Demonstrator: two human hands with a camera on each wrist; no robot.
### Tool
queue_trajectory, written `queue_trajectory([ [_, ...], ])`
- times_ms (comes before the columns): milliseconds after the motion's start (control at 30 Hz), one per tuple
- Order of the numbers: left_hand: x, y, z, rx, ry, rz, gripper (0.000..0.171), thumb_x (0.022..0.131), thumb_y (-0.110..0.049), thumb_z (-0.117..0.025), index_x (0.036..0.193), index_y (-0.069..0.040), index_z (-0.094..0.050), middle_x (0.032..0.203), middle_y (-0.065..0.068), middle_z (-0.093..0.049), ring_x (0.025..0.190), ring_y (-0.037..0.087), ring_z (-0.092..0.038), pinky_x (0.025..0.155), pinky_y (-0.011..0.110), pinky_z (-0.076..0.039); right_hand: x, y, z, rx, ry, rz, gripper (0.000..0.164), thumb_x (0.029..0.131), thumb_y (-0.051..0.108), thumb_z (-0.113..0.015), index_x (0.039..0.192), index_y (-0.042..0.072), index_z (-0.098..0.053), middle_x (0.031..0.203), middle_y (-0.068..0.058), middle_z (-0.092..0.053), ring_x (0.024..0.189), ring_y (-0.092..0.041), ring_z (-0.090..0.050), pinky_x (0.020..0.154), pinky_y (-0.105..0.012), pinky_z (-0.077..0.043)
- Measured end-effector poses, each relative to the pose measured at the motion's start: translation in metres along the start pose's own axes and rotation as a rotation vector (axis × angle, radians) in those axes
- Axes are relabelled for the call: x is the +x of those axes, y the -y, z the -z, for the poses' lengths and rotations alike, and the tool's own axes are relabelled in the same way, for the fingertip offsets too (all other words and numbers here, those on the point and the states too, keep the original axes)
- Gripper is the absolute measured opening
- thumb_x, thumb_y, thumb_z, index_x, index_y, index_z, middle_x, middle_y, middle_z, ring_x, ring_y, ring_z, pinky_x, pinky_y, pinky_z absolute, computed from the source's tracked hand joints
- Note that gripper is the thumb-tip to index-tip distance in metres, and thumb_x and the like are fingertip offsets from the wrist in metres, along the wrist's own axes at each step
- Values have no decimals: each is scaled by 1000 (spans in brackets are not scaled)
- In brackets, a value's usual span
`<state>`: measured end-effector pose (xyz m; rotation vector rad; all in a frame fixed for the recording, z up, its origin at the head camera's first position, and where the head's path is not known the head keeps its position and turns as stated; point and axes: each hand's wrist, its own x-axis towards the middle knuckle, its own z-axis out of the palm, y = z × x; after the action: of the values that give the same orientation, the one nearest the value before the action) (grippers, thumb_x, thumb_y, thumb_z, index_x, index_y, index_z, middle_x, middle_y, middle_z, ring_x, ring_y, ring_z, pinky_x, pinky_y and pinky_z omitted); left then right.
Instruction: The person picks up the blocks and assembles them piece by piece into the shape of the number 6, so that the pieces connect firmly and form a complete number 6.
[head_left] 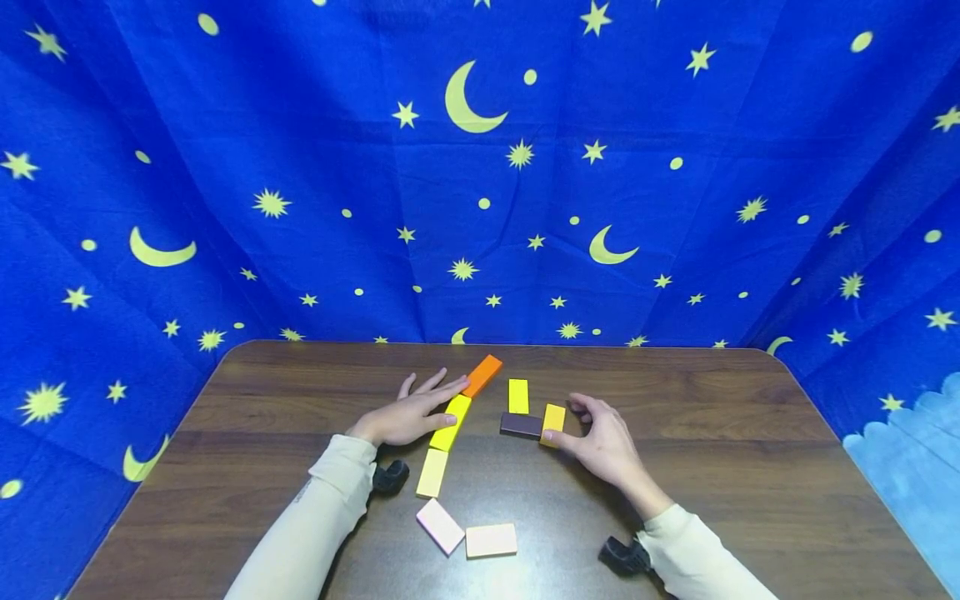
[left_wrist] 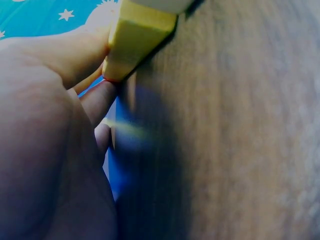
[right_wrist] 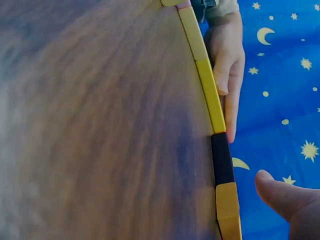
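Note:
In the head view, my left hand [head_left: 408, 417] lies with extended fingers beside a slanting row of blocks. Its thumb touches the yellow block [head_left: 451, 423]; its index fingertip meets the orange block [head_left: 482, 377]. A pale yellow block [head_left: 432, 473] continues the row nearer me. My right hand [head_left: 603, 442] is spread beside an amber block [head_left: 553, 423], thumb at its near edge and the other fingers off its far right corner. That amber block abuts a dark brown block [head_left: 520, 425], with a bright yellow block [head_left: 518, 396] behind it. The right wrist view shows the thumb [right_wrist: 272, 185] apart from the amber block [right_wrist: 228, 205].
A pink block [head_left: 440, 527] and a cream block [head_left: 491, 541] lie at the near side of the brown wooden table [head_left: 750, 467]. A blue curtain [head_left: 337, 150] with moons and stars hangs behind the table. Black straps [head_left: 624, 556] are on both wrists.

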<state>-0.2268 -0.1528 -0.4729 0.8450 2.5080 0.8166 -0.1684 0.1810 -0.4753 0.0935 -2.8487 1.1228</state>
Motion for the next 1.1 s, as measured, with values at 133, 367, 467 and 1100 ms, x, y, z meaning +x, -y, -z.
queue_trajectory([
  [133, -1, 0, 0, 0, -2, 3, 64, 106, -40, -48, 162, -22, -22, 166, -4, -20, 155, 26, 2, 117, 59, 16, 0, 4, -2, -30, 12, -9, 84, 72, 52, -87, 134, 2, -61, 122, -12, -68, 109, -29, -61, 93, -50, -49],
  [367, -1, 0, 0, 5, -5, 20, 65, 106, -41, -48, 162, -23, -22, 166, -4, -21, 155, 26, 2, 117, 58, 15, 1, 7, -5, -86, 34, -5, 83, 71, 53, -87, 132, 3, -62, 119, -12, -67, 108, -28, -58, 90, -49, -49],
  [467, -1, 0, 0, 9, -6, 16, 64, 106, -41, -48, 162, -23, -22, 166, -4, -21, 155, 25, 2, 117, 58, 15, 1, 9, -6, -102, 34, 10, 82, 71, 52, -88, 131, 3, -63, 118, -13, -67, 107, -29, -58, 88, -49, -50],
  [1100, 0, 0, 0, 8, 0, 16, 64, 106, -41, -48, 162, -24, -21, 166, -5, -20, 155, 25, 2, 117, 58, 15, 1, 10, -11, -180, 10, 64, 71, 73, 41, -88, 124, -1, -65, 120, -21, -65, 113, -38, -56, 92, -53, -50],
])
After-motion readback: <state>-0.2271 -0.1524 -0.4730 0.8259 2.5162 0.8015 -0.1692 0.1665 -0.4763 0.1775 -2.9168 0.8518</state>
